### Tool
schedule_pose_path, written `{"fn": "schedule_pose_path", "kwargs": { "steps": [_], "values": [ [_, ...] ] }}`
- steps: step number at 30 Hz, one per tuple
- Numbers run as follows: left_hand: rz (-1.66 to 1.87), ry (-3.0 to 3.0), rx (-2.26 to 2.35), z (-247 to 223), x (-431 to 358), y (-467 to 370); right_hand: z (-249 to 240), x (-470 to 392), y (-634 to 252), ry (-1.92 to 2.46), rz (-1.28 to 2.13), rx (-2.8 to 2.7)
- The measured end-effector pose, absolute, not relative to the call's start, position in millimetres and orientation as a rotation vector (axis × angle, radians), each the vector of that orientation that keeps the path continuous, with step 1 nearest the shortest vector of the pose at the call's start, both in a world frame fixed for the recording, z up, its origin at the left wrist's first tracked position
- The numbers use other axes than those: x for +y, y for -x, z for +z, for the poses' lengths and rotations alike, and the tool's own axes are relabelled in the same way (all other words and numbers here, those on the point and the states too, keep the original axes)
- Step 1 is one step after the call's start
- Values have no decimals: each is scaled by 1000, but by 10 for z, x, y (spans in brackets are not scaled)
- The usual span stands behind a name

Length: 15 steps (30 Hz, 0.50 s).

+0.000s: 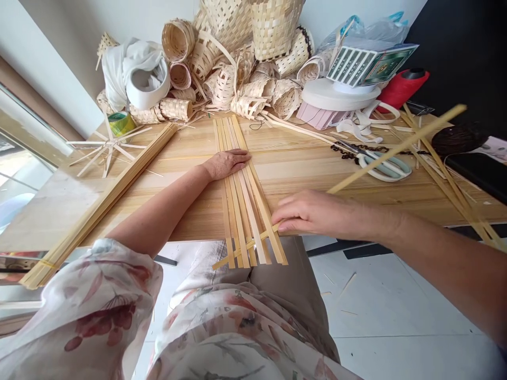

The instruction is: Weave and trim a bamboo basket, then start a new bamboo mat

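Several flat, pale wooden strips [241,211] lie side by side on the table, their near ends sticking out past its front edge over my lap. My left hand [226,164] lies flat across them at mid-length, fingers stretched out and pressing on top. Near the right side of these strips, my right hand [311,214] pinches a single long strip [400,149]. This strip runs crosswise: its left end passes among the overhanging ends, and I cannot tell exactly which it goes over or under. Its other end rises to the upper right, behind my hand.
A tied bundle of strips [114,195] lies at the left, near a star-shaped strip piece [110,143] and a tape roll [120,124]. Woven baskets [273,31] pile up at the back. Scissors [384,164], a red thread cone [404,87] and a phone [481,171] are at the right.
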<state>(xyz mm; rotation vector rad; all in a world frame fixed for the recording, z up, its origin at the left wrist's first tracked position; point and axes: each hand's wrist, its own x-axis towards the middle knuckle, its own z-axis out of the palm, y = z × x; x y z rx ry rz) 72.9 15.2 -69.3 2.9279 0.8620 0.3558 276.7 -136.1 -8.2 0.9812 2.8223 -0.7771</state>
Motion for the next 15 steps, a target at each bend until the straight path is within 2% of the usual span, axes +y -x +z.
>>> {"fn": "schedule_pose_path", "kwargs": {
  "steps": [8,15],
  "values": [
    [292,-2950,903,-668,126,-732,-377,-1572,-2818,-1196,-832,2982],
    [339,-2960,879,-672,121,-707,-449,-1559,-2597,-1510,-599,3087]
  ]
}}
